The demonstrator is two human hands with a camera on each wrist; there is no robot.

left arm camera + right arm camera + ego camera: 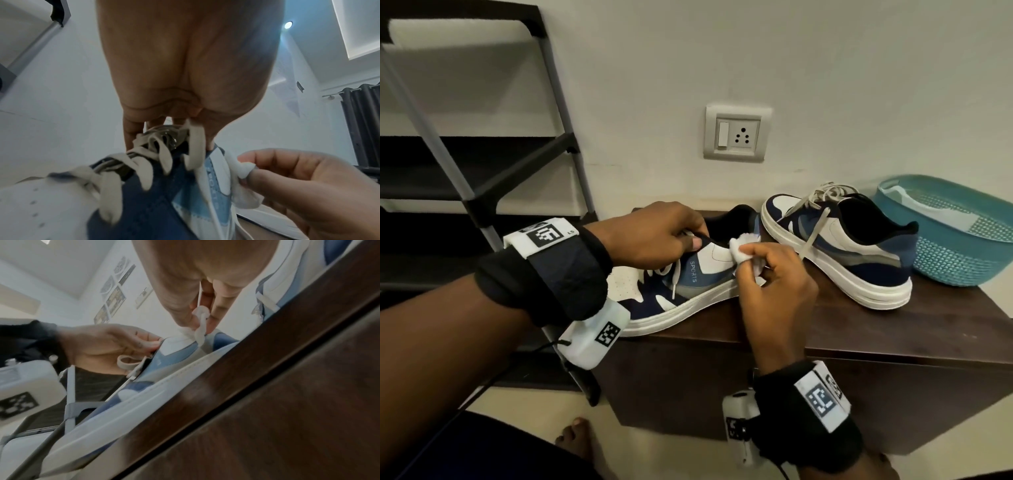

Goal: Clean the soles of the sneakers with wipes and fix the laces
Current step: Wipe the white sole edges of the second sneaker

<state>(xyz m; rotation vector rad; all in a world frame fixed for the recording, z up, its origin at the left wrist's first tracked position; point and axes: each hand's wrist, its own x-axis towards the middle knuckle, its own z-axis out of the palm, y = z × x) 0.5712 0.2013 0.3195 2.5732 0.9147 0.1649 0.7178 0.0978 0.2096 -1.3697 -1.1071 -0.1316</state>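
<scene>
A blue, navy and white sneaker (688, 284) rests on the dark wooden cabinet top (893, 335), its toe hanging past the left edge. My left hand (654, 236) grips the sneaker's collar at the top eyelets, among the beige laces (144, 164). A crumpled white wipe (743, 251) is pinched in my right hand (767, 277) and pressed on the white side panel near the heel; the wipe (242, 172) (200, 331) shows in both wrist views. The second sneaker (839, 246) stands upright further right, one loose lace (813, 236) hanging down its side.
A teal plastic basket (959, 240) stands at the back right against the wall. A wall socket (736, 133) sits above the shoes. A grey and black shoe rack (482, 164) stands to the left. Bare feet (575, 442) are on the floor below.
</scene>
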